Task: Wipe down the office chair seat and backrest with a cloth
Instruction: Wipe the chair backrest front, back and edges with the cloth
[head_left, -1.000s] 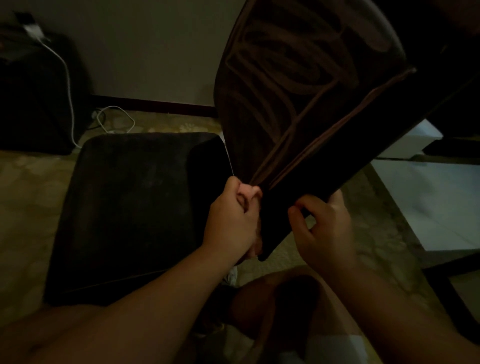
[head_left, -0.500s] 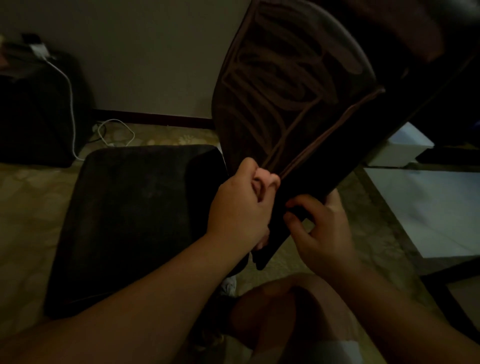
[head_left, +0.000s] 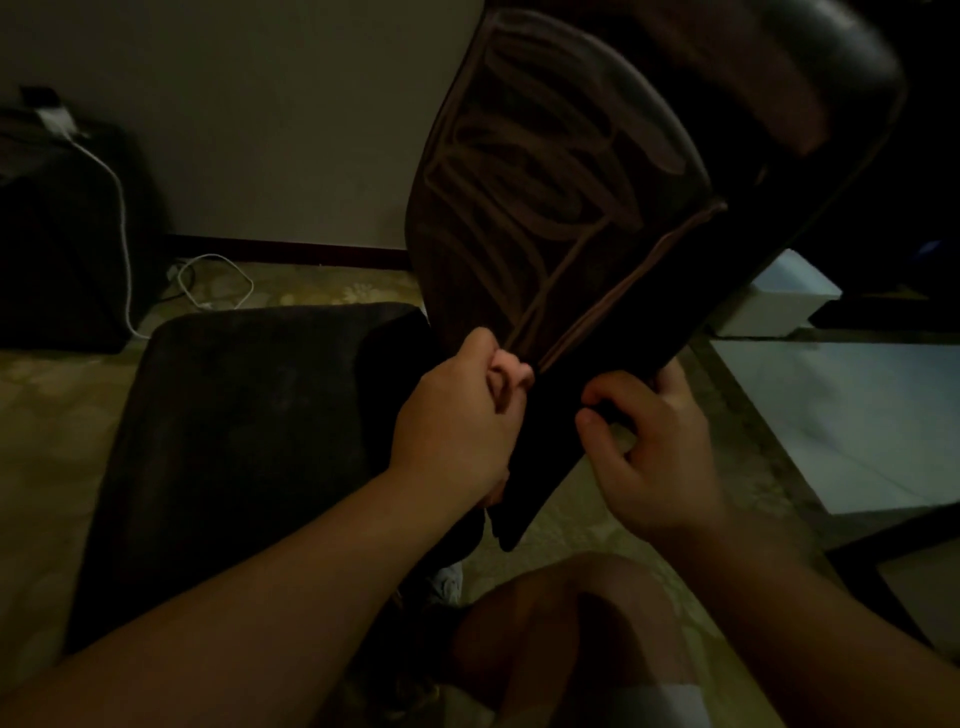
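A dark, limp cloth (head_left: 524, 499) is pinched in the grip of both hands, left hand (head_left: 457, 421) and right hand (head_left: 649, 447), against the stiff backrest (head_left: 545, 182) edge beside the padded seat (head_left: 249, 431).

A pale patterned carpet (head_left: 47, 426) covers the floor. A dark square seat cushion (head_left: 244, 441) rests on it, with a white cable (head_left: 218, 283) coiled near the wall and a dark box (head_left: 62, 249) at the left.
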